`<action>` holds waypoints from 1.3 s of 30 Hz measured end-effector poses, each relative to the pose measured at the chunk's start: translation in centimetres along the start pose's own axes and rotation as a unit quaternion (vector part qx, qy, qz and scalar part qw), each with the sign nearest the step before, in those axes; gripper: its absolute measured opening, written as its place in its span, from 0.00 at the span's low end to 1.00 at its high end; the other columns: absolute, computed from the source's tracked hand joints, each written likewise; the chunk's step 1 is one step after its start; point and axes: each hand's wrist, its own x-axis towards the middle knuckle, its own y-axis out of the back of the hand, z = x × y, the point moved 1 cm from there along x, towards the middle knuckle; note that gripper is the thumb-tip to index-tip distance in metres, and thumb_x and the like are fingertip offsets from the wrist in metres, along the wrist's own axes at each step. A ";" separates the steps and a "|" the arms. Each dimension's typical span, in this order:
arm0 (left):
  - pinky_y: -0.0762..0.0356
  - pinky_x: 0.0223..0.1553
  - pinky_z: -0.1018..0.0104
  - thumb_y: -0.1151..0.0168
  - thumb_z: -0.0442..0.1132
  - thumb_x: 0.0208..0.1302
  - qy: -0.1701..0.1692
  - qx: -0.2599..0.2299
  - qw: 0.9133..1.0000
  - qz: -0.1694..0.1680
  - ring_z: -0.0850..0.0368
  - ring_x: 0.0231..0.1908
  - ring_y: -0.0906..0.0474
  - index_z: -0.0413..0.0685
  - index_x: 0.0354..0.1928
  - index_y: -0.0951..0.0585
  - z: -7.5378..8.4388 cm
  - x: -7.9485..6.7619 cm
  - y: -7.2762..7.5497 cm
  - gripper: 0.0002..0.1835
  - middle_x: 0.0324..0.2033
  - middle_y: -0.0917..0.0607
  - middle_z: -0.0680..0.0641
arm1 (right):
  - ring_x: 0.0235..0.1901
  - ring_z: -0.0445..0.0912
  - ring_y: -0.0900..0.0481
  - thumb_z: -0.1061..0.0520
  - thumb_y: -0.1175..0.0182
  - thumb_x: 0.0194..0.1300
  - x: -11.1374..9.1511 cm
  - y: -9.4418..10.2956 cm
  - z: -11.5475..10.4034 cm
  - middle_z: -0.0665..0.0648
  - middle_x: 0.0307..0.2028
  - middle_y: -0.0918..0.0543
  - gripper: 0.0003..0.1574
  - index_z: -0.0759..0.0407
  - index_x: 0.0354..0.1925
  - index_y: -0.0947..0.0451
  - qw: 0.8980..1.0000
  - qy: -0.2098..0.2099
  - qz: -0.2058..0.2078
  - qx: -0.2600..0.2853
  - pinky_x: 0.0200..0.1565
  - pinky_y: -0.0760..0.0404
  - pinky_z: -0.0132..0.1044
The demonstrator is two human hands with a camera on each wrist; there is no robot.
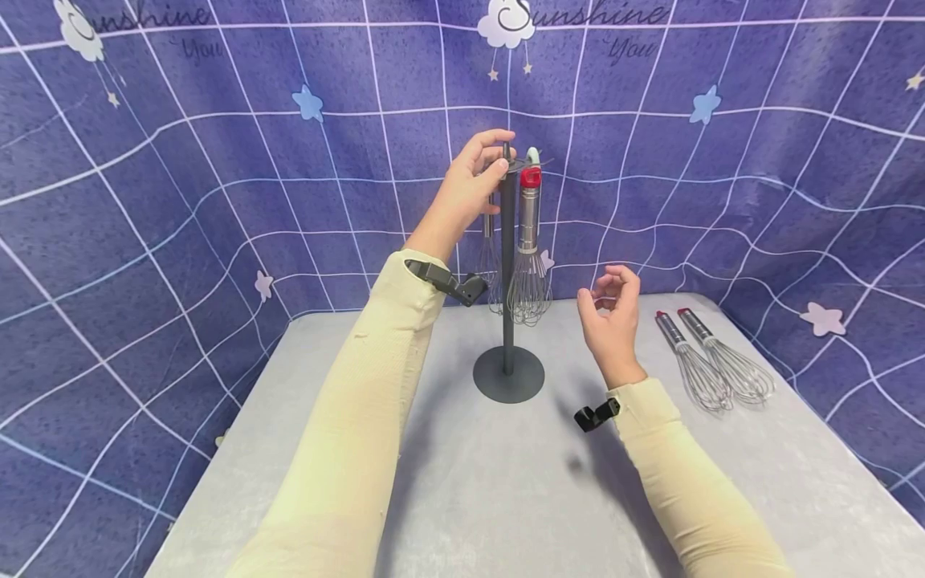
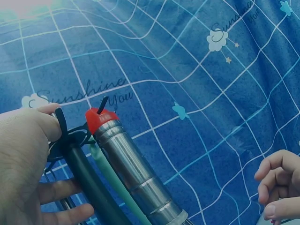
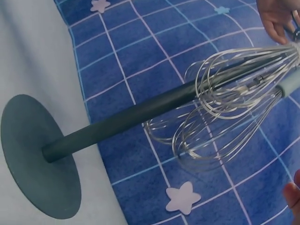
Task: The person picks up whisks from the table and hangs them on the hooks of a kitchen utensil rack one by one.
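Observation:
A dark grey stand (image 1: 508, 265) with a round base rises from the table, a ring of hooks near its top. My left hand (image 1: 473, 178) holds the top of it, thumb and forefinger around the tip. A steel whisk with a red end (image 1: 530, 213) hangs from a hook on the right side. Behind it hangs a whisk with a pale green handle (image 2: 115, 176), mostly hidden. Another whisk (image 1: 488, 249) hangs on the left, partly covered by my hand and the post. My right hand (image 1: 613, 321) hovers right of the stand, fingers loosely curled, holding nothing.
Two steel whisks with red ends, a nearer one (image 1: 697, 369) and a farther one (image 1: 730, 361), lie side by side at the table's right. The pale grey table (image 1: 477, 490) meets a blue-purple gridded cloth (image 1: 361, 201) at the back and sides.

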 end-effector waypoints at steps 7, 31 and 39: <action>0.22 0.46 0.48 0.50 0.39 0.79 0.003 0.008 1.000 -0.002 0.49 0.48 0.17 0.64 0.67 0.28 0.0 0.0 0.0 0.19 0.62 0.22 0.53 | 0.38 0.51 0.25 0.75 0.41 0.62 -0.5 0.5 1.0 0.75 0.43 0.29 0.27 0.78 0.58 0.36 1.000 -0.007 0.006 -0.013 0.39 0.28 0.34; 0.23 0.50 0.46 0.48 0.39 0.78 0.003 0.013 1.000 -0.005 0.49 0.49 0.19 0.62 0.67 0.28 0.4 -0.3 0.2 0.19 0.62 0.21 0.53 | 0.35 0.41 0.26 0.72 0.40 0.63 -1.4 2.6 4.0 0.79 0.43 0.27 0.23 0.78 0.55 0.33 0.997 -0.068 0.013 -0.026 0.37 0.29 0.27; 0.24 0.49 0.48 0.46 0.39 0.77 0.002 0.016 1.000 -0.007 0.49 0.50 0.19 0.62 0.67 0.26 0.5 -0.2 0.5 0.20 0.63 0.21 0.51 | 0.35 0.39 0.26 0.71 0.40 0.64 -1.5 3.0 4.5 0.76 0.43 0.27 0.22 0.76 0.55 0.32 0.996 -0.076 0.014 -0.035 0.38 0.29 0.27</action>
